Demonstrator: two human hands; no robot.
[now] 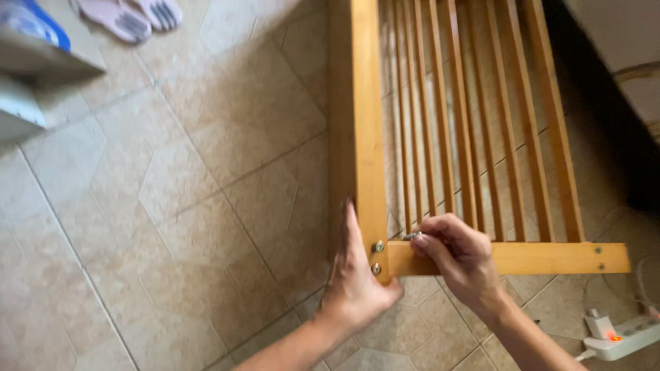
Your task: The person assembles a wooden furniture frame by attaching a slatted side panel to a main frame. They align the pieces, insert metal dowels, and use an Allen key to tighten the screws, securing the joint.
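Your right hand (459, 255) pinches a small silver metal bolt (412, 235) at the corner joint of the slatted honey-coloured wooden frame (368, 124); your left hand (354, 275), fingers pressed together, braces that corner's outer side, above the beige tiled floor (172, 206)

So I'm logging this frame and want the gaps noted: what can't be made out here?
- Small metal piece: right hand fingertips cover most of it; kind unclear.
- Left hand: its fingers go behind the wooden frame.
- Power strip: cut off by the right edge.
- Slippers: cut off by the top edge.
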